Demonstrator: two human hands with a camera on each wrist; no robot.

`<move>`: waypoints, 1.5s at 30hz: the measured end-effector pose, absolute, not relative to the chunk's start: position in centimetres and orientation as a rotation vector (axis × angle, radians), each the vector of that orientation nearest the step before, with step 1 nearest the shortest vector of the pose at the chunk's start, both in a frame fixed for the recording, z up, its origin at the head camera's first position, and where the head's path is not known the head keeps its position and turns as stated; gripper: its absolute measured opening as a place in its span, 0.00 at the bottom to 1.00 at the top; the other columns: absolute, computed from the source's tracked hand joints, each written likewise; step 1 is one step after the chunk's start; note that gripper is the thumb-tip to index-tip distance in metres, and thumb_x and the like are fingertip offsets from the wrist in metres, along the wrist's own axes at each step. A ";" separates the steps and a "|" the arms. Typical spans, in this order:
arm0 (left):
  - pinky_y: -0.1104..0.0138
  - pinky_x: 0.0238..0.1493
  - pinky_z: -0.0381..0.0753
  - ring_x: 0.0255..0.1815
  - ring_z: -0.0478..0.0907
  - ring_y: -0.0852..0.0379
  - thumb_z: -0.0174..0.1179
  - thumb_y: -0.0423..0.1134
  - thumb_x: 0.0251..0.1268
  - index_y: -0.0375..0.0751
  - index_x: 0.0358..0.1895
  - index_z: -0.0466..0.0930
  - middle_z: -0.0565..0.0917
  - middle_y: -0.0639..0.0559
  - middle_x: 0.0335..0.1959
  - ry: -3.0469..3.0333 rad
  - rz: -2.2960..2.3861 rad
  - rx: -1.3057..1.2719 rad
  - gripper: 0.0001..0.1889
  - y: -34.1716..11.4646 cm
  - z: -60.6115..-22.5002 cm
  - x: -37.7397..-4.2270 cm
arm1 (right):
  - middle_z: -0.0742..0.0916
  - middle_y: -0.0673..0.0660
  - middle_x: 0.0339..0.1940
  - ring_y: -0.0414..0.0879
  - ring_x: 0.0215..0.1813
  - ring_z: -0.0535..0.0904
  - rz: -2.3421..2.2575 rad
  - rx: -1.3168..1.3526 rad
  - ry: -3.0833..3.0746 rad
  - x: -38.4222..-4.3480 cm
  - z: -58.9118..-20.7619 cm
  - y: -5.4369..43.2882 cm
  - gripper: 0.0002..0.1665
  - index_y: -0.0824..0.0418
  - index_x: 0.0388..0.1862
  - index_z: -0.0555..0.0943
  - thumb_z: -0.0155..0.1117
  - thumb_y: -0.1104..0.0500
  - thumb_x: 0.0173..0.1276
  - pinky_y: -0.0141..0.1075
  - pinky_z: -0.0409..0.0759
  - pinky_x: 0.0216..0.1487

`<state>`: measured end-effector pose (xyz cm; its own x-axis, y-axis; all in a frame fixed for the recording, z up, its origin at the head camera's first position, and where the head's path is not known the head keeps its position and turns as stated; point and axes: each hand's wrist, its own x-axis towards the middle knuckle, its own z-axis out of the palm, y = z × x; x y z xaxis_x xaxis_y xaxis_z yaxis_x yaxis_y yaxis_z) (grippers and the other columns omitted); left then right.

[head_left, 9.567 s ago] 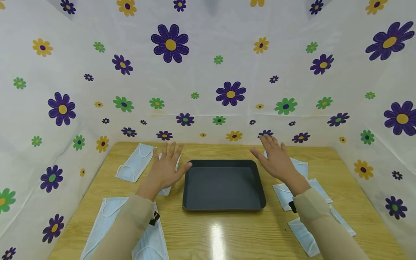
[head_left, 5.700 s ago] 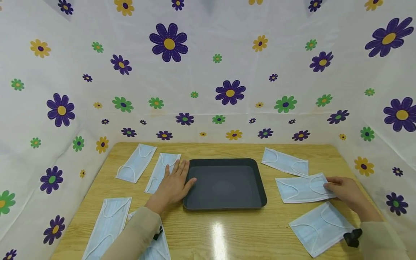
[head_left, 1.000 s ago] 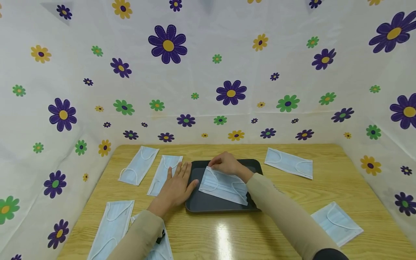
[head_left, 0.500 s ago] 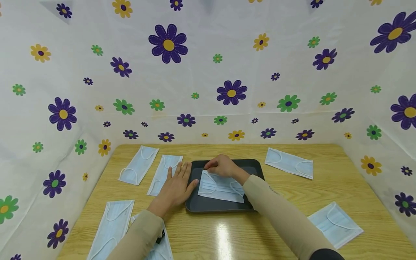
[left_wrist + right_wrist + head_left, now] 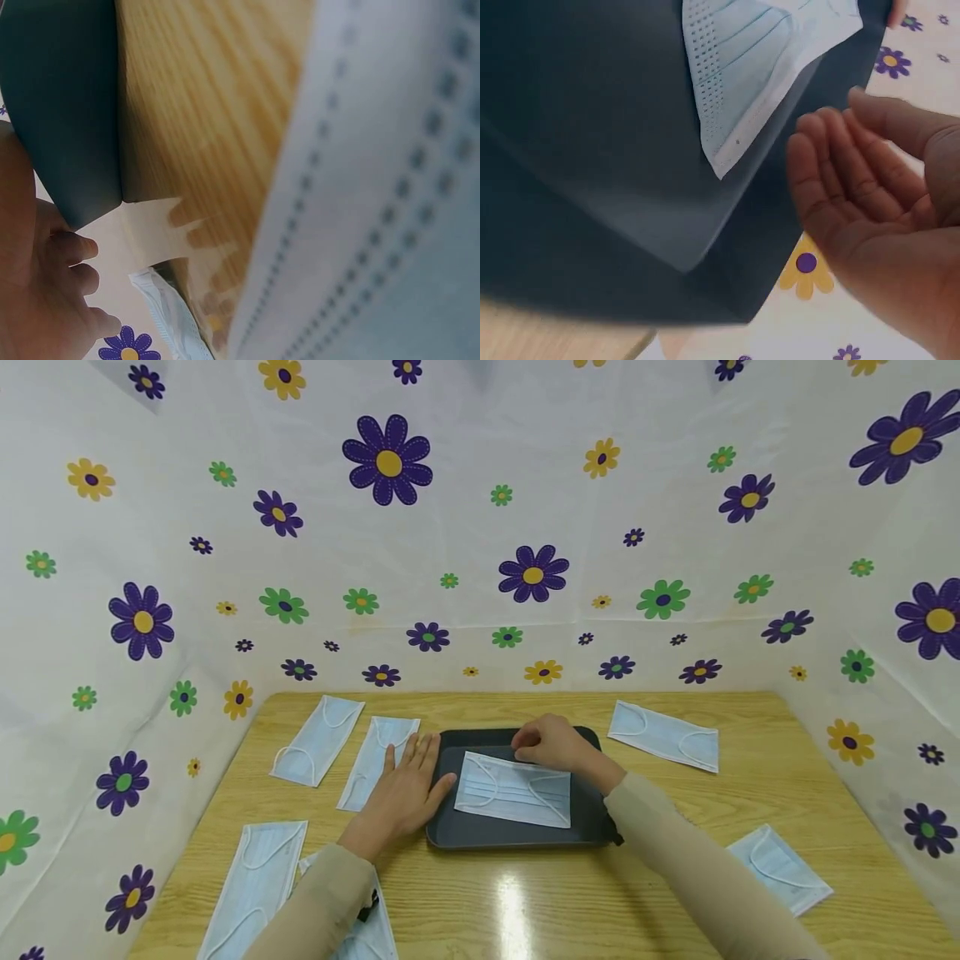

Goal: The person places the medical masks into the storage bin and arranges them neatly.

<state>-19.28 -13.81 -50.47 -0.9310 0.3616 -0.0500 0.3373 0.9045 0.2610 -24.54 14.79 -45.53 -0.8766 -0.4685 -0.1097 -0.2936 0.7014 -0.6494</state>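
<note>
A light blue face mask [image 5: 513,791] lies flat in the dark grey tray [image 5: 457,839], its ear loops on top. Just above the mask's far edge is my right hand [image 5: 558,745]. In the right wrist view this right hand [image 5: 877,180] has loosely bent fingers with nothing between them, apart from the mask [image 5: 742,67]. My left hand [image 5: 401,789] rests with its fingers spread along the tray's left rim. The left wrist view shows the left hand's fingers [image 5: 75,262] against the tray wall [image 5: 67,97].
Several more masks lie on the wooden table: a back-left mask [image 5: 318,741], a mask beside the left hand [image 5: 370,777], a front-left mask [image 5: 255,877], one partly under the left sleeve, a back-right mask [image 5: 663,735] and a front-right mask [image 5: 780,870]. Flowered cloth [image 5: 450,527] encloses the table.
The right hand brought a mask from the right side into the tray, laid it flat, let go and moved slightly right. The left hand has stayed at the tray's left rim.
</note>
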 end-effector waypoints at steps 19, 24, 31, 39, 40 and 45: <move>0.32 0.83 0.43 0.88 0.47 0.35 0.40 0.62 0.85 0.33 0.85 0.48 0.54 0.36 0.86 2.984 0.409 0.570 0.42 -13.7 -50.5 -19.2 | 0.91 0.57 0.38 0.43 0.39 0.82 -0.715 -0.626 2.669 -22.3 -46.3 18.7 0.09 0.66 0.44 0.90 0.74 0.69 0.64 0.40 0.86 0.45; 0.32 0.83 0.42 0.88 0.46 0.34 0.40 0.61 0.85 0.32 0.85 0.48 0.54 0.36 0.86 2.985 0.414 0.573 0.42 -13.7 -50.4 -19.2 | 0.92 0.58 0.39 0.46 0.41 0.85 -0.655 -0.705 2.724 -22.4 -46.5 18.8 0.10 0.68 0.43 0.91 0.72 0.71 0.63 0.43 0.87 0.47; 0.32 0.83 0.43 0.88 0.46 0.35 0.41 0.62 0.85 0.33 0.85 0.48 0.54 0.36 0.86 2.981 0.413 0.569 0.42 -13.6 -50.5 -19.2 | 0.91 0.59 0.42 0.48 0.43 0.86 -0.636 -0.698 2.745 -22.7 -46.7 18.6 0.11 0.69 0.46 0.91 0.70 0.72 0.65 0.45 0.88 0.50; 0.32 0.83 0.43 0.88 0.46 0.35 0.40 0.62 0.85 0.34 0.86 0.47 0.53 0.36 0.87 2.980 0.403 0.564 0.42 -13.7 -50.5 -19.2 | 0.92 0.60 0.43 0.48 0.44 0.86 -0.631 -0.696 2.754 -22.8 -46.8 18.5 0.12 0.68 0.47 0.91 0.69 0.72 0.66 0.45 0.88 0.51; 0.32 0.83 0.43 0.88 0.46 0.35 0.40 0.62 0.85 0.34 0.85 0.48 0.54 0.36 0.86 2.982 0.407 0.566 0.42 -13.7 -50.5 -19.2 | 0.92 0.60 0.43 0.48 0.44 0.86 -0.635 -0.697 2.756 -22.8 -46.7 18.5 0.13 0.69 0.48 0.91 0.69 0.71 0.66 0.45 0.88 0.51; 0.32 0.83 0.43 0.88 0.46 0.35 0.40 0.62 0.85 0.33 0.85 0.48 0.54 0.36 0.86 2.987 0.405 0.562 0.42 -13.7 -50.5 -19.2 | 0.91 0.60 0.44 0.49 0.44 0.85 -0.724 -0.679 2.769 -22.8 -46.1 18.7 0.14 0.69 0.51 0.89 0.71 0.69 0.67 0.46 0.88 0.51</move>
